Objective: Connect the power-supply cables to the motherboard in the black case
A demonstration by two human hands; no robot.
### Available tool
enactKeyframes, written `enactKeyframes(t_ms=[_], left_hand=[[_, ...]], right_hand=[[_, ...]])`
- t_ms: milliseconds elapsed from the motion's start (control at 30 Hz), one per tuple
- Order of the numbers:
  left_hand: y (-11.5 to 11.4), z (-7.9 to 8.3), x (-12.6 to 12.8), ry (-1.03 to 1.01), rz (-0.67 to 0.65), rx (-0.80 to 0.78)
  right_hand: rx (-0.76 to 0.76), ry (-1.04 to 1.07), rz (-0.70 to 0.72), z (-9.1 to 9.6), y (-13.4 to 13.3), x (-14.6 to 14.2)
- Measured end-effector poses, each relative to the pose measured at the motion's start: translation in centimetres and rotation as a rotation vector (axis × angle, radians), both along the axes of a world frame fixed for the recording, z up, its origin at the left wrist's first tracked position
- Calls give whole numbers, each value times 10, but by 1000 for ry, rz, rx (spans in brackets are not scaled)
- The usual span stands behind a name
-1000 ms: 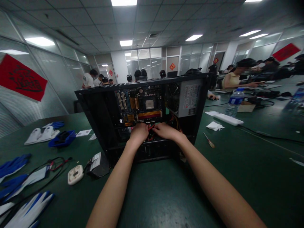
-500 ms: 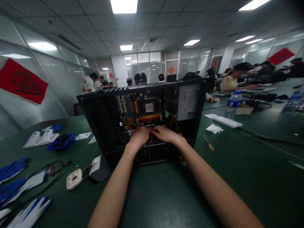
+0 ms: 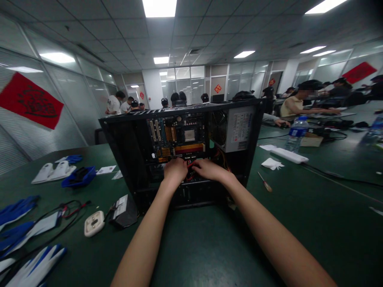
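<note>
An open black computer case (image 3: pixel 125 147) stands on the green table (image 3: pixel 299 223), side panel off. Inside it I see the motherboard (image 3: pixel 176 137) and, to the right, a grey power supply (image 3: pixel 236 127) with its fan. Both my hands reach into the case just below the motherboard. My left hand (image 3: pixel 175 169) is curled, its fingers closed at a bundle of red cables (image 3: pixel 190 163). My right hand (image 3: pixel 208 168) is right beside it, fingers bent onto the same cables. The fingertips of both hands are hidden.
A screwdriver (image 3: pixel 265 183) and white tissue (image 3: pixel 271 163) lie right of the case, with a water bottle (image 3: pixel 296 133) and white power strip (image 3: pixel 289 155) behind. Left are a small black drive (image 3: pixel 124 209), a white plug (image 3: pixel 94 223), cables and blue-white gloves (image 3: pixel 36 267). Other people sit at far tables.
Both hands stay at the cables under the motherboard. Only my view has shifted slightly.
</note>
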State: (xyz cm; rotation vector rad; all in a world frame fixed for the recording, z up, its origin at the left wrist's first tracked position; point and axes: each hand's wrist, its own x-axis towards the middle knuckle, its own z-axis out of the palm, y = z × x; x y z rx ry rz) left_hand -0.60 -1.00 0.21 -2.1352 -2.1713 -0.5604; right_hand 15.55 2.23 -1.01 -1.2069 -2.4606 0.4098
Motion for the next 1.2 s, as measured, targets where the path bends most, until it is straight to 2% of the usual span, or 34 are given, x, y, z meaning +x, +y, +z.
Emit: enactKeyframes(t_ms=[100, 267, 367, 433, 600, 667, 733, 867, 967, 1067, 1200], left_hand=[[0, -1, 0, 12, 7, -17], [1, -1, -4, -51, -161, -50], [0, 0, -5, -62, -195, -64], [-1, 0, -4, -41, -169, -50], [-3, 0, 1, 31, 19, 34], [-2, 0, 1, 34, -6, 21], [-2, 1, 0, 33, -74, 8], [-3, 3, -1, 9, -145, -16], [-4, 3, 0, 18, -114, -28], [-3, 1, 3, 53, -41, -16], [-1, -1, 5, 62, 51, 27]], right_hand=[[-6, 9, 36, -1, 1, 0], [-15, -13, 8, -4, 3, 0], [-2, -25, -7, -5, 4, 0], [6, -22, -14, -4, 3, 0], [-7, 1, 4, 0, 0, 0], [-8, -14, -12, 0, 2, -1], [-25, -32, -85, -2, 6, -1], [-167, 83, -230, -6, 14, -2], [-204, 142, -255, -6, 16, -5], [-166, 80, -290, -4, 16, -7], [-104, 49, -261, -4, 15, -7]])
